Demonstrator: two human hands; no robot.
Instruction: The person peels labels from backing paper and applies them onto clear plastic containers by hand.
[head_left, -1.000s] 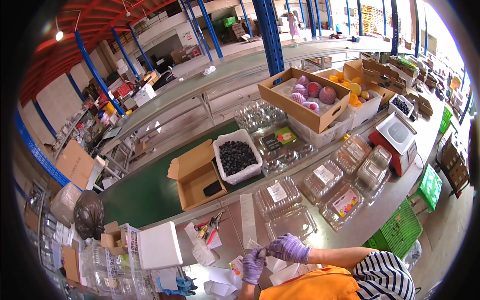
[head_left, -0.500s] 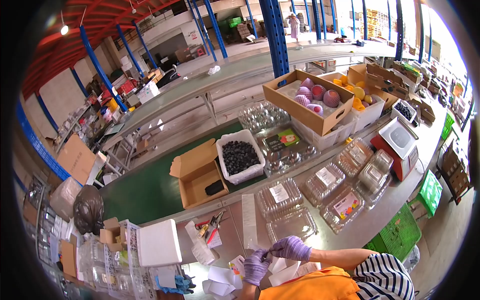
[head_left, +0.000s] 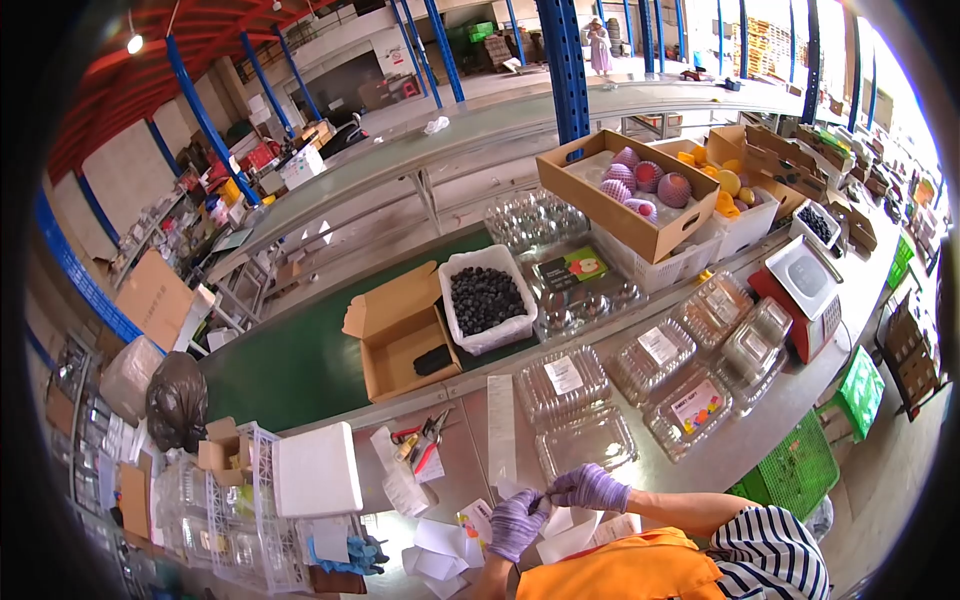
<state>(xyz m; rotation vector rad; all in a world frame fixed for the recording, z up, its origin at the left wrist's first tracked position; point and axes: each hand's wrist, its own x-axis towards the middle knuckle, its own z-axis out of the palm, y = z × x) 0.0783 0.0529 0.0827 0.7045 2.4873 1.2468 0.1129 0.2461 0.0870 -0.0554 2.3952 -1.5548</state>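
Observation:
My left hand [head_left: 518,524] and my right hand [head_left: 592,489], both in purple striped gloves, meet over the near edge of the steel table. Their fingertips are pinched together; whatever lies between them is too small to make out. Loose white paper slips [head_left: 440,552] lie beside my left hand, and more slips [head_left: 574,532] sit under my right hand. Just beyond the hands is a clear plastic clamshell box [head_left: 588,443] without a label. Behind it stands a clamshell stack [head_left: 563,385] with a white label on top.
Pliers [head_left: 430,440] and a paper strip [head_left: 501,430] lie on the table. Further off are a basket of dark fruit [head_left: 487,310], an open cardboard box [head_left: 400,350], and a box of netted fruit [head_left: 640,190]. A red scale [head_left: 805,290] stands right; a white foam lid [head_left: 318,472] is left.
The view has shifted a little, so the scene sits slightly further right. My hands stay together with fingertips pinched, the right one slightly higher.

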